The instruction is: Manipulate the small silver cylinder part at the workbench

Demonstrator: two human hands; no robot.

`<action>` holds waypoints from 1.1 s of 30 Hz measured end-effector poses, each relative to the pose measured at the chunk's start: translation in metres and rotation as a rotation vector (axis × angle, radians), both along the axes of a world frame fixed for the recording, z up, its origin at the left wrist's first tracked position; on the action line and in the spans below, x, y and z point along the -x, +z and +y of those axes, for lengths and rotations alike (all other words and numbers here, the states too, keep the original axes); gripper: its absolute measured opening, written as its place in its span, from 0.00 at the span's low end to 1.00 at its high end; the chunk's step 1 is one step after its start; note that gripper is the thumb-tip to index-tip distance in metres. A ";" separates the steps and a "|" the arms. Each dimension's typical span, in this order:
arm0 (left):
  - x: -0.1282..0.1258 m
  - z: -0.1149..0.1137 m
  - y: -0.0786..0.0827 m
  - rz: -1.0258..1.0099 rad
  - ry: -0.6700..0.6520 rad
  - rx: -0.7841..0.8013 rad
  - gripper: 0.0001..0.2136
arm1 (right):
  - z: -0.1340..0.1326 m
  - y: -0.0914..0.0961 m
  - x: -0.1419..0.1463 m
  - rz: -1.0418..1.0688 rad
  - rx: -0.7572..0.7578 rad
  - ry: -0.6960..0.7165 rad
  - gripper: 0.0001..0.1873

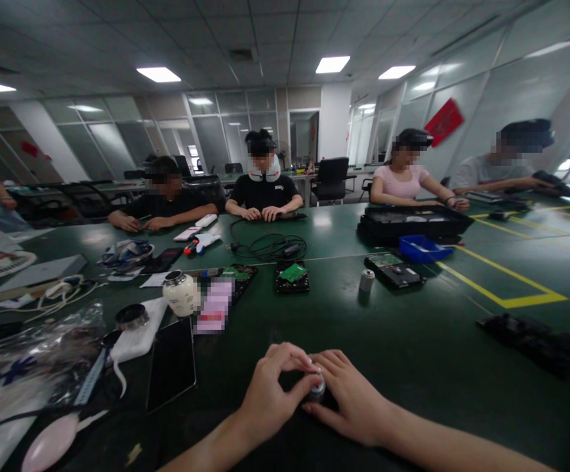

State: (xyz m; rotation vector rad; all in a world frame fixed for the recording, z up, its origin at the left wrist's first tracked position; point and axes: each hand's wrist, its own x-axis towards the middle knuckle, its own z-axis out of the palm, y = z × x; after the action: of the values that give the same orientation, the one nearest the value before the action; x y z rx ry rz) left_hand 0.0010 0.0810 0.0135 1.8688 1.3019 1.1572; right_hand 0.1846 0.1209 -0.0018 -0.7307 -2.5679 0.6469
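Close in front of me, both hands meet around a small silvery cylinder (318,392) on the dark green table. My left hand (275,380) pinches the cylinder's top between thumb and fingertips. Wrapped round its far and right side is my right hand (346,396), with the thumb low at the near side. Fingers hide much of the cylinder, so I cannot tell its exact kind. Farther off stands a pale grey cylinder (366,282) with a small raised top, upright beside an opened hard drive (397,270).
Left of my hands lie a dark tablet (171,364), a cream jar (180,293), a pink rounded item (51,442) and plastic bags (29,373). Ahead are a drive with a green board (292,275), a coiled cable (275,248) and a blue tray (421,249). Several people sit opposite.
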 end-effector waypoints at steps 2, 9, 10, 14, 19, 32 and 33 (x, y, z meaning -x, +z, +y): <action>0.000 -0.001 0.000 0.009 -0.005 -0.012 0.05 | 0.000 0.000 0.000 0.003 0.003 -0.002 0.19; -0.001 -0.007 -0.005 0.029 -0.044 -0.076 0.08 | 0.001 -0.004 -0.002 0.029 0.005 0.011 0.19; -0.001 -0.008 -0.008 0.018 -0.052 -0.061 0.12 | 0.001 -0.005 -0.004 0.055 0.008 0.014 0.20; 0.001 -0.007 -0.018 0.001 -0.071 0.029 0.25 | 0.002 -0.003 -0.012 0.224 0.058 0.056 0.24; 0.006 -0.001 -0.024 0.082 -0.091 0.091 0.32 | 0.005 0.000 -0.014 0.340 0.172 0.028 0.14; 0.005 -0.001 -0.022 0.157 -0.097 0.141 0.24 | 0.028 0.024 -0.018 0.396 0.171 -0.144 0.12; 0.005 -0.001 -0.022 0.160 -0.096 0.146 0.24 | 0.037 0.023 -0.024 0.411 0.160 -0.172 0.12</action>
State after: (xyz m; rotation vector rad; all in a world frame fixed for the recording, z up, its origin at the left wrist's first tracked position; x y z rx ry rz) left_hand -0.0037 0.0800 -0.0081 1.9245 1.3285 0.8558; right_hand 0.2086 0.1583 0.0212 -0.7676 -2.0743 0.8536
